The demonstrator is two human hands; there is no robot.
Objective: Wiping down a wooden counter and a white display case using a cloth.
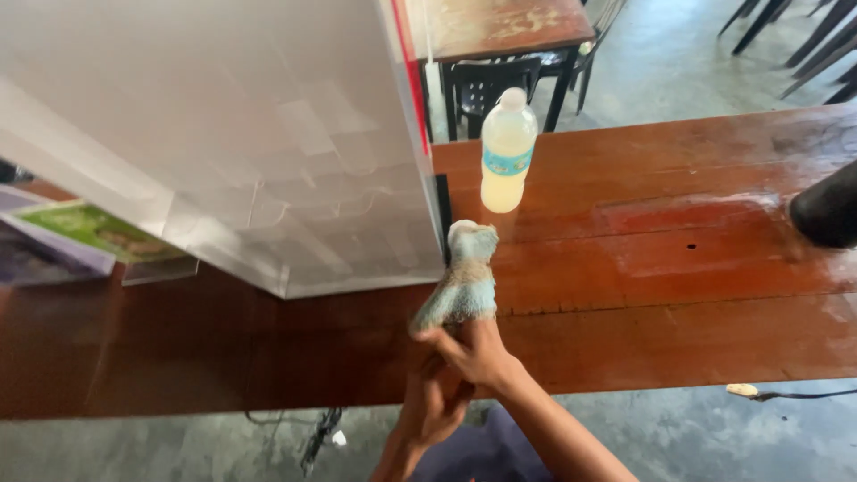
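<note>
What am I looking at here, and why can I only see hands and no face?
The camera sits on the person's head and looks down, so you see what that person sees: their own two arms reaching out from the bottom of the picture. There is only this one picture, taken from above.

The right hand and the left hand are pressed close together, and both seem to grip the bottom end of a twisted, grubby blue cloth. The cloth sticks up over a long reddish-brown wooden table that looks shiny and wet in places.

On the table stands a plastic bottle holding a pale yellowish liquid. Next to it is a big white box-like cabinet with a red edge. Farther left lie some coloured printed sheets. Behind the table you can see black chairs and a grey floor.
</note>
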